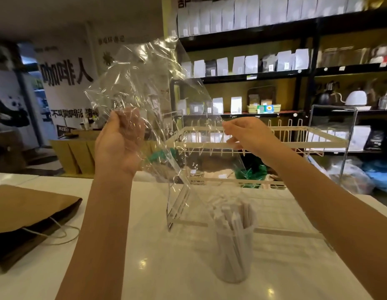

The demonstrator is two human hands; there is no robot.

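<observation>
Fingers [231, 127] on clear bag [145, 83], long axis roughly upright.

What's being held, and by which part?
A clear plastic bag: the left hand grips a bunched part on its left side, and the right hand pinches its right edge.

clear plastic bag [145, 87], brown paper bag [25, 211]
</observation>
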